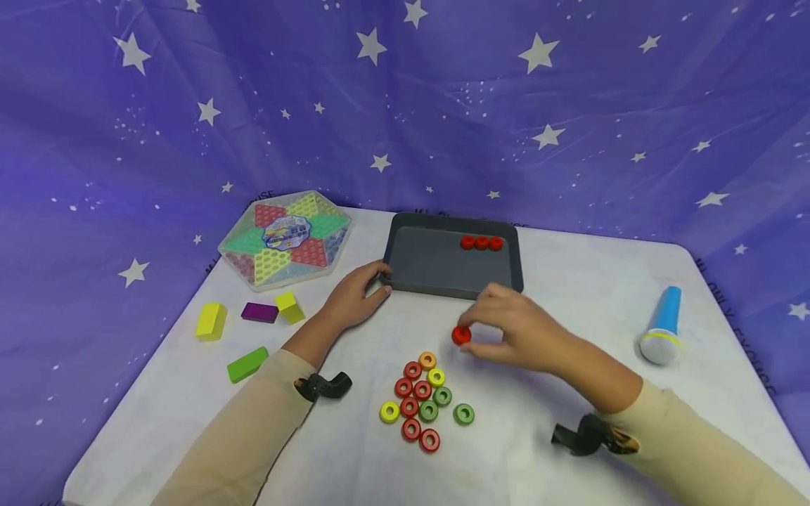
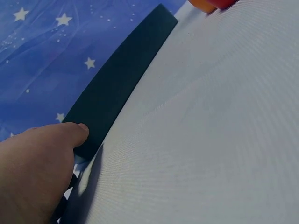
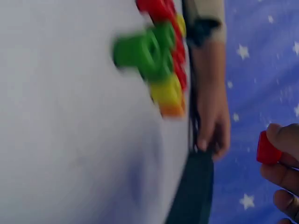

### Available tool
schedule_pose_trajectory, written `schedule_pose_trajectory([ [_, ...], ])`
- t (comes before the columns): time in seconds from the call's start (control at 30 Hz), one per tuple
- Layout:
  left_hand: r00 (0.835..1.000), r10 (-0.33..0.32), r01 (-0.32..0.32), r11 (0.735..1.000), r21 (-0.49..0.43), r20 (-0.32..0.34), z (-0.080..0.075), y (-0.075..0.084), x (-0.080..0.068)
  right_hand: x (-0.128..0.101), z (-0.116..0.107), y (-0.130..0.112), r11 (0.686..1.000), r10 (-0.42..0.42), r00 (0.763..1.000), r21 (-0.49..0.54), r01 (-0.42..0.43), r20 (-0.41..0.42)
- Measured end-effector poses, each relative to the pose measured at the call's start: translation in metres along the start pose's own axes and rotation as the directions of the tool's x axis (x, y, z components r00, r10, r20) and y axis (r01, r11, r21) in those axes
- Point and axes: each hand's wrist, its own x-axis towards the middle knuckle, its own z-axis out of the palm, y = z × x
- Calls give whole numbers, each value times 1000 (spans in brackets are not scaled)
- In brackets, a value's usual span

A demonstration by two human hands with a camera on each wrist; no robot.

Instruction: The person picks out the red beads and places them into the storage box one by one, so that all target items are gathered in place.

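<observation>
My right hand (image 1: 471,336) pinches a red ring (image 1: 461,335) just above the white table, in front of the dark grey tray (image 1: 436,270); the same red ring (image 3: 267,149) shows between my fingertips in the blurred right wrist view. Three red rings (image 1: 481,242) lie in a row at the tray's far right. My left hand (image 1: 370,281) grips the tray's near left corner, thumb (image 2: 70,133) against the tray wall (image 2: 121,79). A cluster of red, green, yellow and orange rings (image 1: 422,400) lies on the table near me.
A hexagonal checkers box (image 1: 286,239) sits at the far left. Yellow, purple and green blocks (image 1: 253,323) lie on the left. A blue and white microphone toy (image 1: 663,327) lies at the right. A starry purple cloth (image 1: 443,105) hangs behind the table.
</observation>
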Motion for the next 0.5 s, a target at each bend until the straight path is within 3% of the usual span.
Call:
schedule_pose_trajectory([
  [0.17,1000,-15,15,1000,7,-1,2,-2,-1,27,-18,45,976,208,978,-58,-208,-6],
  [0.33,1000,3,-3,1000,-13,5,5,-2,2,51,-15,91,891,440,897,-151,-429,48],
  [0.4,1000,2,-2,1000,-21,5,4,-2,2,59,-10,109,863,489,870,-178,-473,62],
  [0.5,1000,-2,2,1000,-30,0,3,-2,1,69,-3,130,842,525,848,-190,-505,73],
])
